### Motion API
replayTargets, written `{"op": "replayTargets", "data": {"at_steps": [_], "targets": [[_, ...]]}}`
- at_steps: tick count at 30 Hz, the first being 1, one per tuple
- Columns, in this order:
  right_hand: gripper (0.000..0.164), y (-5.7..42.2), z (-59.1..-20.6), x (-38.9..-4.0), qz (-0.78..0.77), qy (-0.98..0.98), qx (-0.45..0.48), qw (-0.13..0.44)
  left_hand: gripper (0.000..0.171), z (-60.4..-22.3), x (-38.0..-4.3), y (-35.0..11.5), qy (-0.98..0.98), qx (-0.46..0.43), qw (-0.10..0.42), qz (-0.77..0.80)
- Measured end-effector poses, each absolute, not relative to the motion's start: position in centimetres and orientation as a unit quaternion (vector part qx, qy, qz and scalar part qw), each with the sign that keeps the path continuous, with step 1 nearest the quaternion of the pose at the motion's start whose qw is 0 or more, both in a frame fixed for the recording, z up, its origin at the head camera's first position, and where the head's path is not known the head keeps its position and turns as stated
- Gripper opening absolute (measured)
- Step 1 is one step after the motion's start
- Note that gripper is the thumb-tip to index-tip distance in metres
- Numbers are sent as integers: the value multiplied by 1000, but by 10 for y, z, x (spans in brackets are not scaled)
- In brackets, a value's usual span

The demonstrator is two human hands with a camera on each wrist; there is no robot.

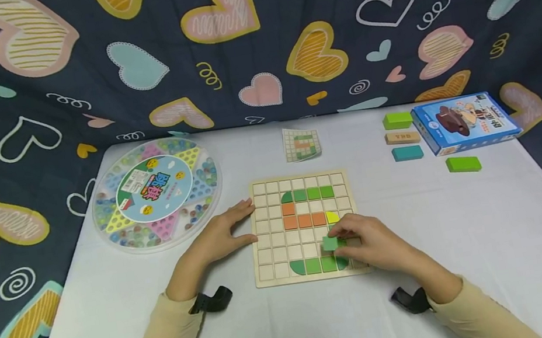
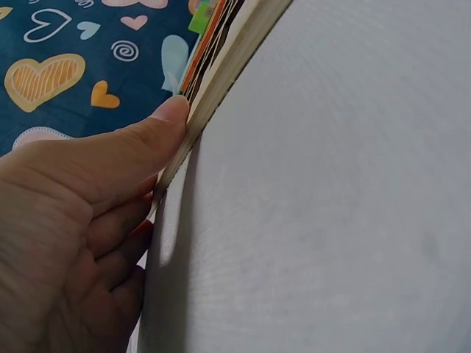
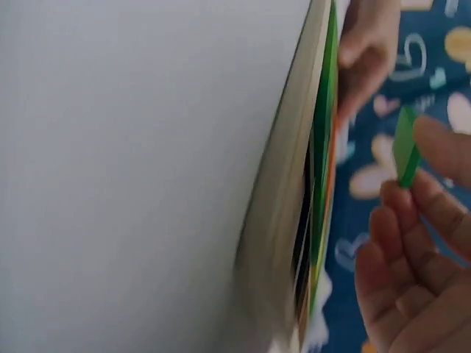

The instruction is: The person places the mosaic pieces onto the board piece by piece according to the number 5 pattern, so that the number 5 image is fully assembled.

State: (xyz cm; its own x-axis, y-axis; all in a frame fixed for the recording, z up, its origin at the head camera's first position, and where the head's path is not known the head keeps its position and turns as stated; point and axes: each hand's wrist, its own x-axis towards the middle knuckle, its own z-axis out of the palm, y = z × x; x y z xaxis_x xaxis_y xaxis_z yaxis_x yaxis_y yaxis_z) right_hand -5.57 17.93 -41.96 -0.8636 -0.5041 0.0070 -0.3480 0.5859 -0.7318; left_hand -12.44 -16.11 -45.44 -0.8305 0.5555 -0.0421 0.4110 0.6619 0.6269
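A wooden grid board (image 1: pixel 271 256) lies flat on the table, with green, orange and yellow tiles in some of its squares. My right hand (image 1: pixel 375 241) pinches a small green square tile (image 1: pixel 330 243) between thumb and fingers over the board's lower right part. In the right wrist view the same tile (image 3: pixel 405 147) is held up off the board by the fingertips. My left hand (image 1: pixel 218 236) rests at the board's left edge, thumb and fingers extended against it. From the left wrist, the thumb (image 2: pixel 165 121) touches the board's rim (image 2: pixel 221 88). Tiles beneath the right hand are partly hidden.
Behind the board lies a small pattern card (image 1: pixel 301 143). A round marble game board (image 1: pixel 155 196) sits at the back left. At the back right are a blue box (image 1: pixel 466 123), a lime block (image 1: pixel 463 164) and several more blocks (image 1: pixel 407 153).
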Motion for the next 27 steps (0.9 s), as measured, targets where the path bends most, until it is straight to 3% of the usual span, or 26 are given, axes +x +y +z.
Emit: {"op": "replayTargets", "data": {"at_steps": [12,27], "targets": [[25,126,-428,-69,-318,890,-301,127,68,-453,-125,-160,902,265,116,320],[24,110,-431,-75,-268,901,-312,136,68,-453,-125,-159,902,259,123,322]]}}
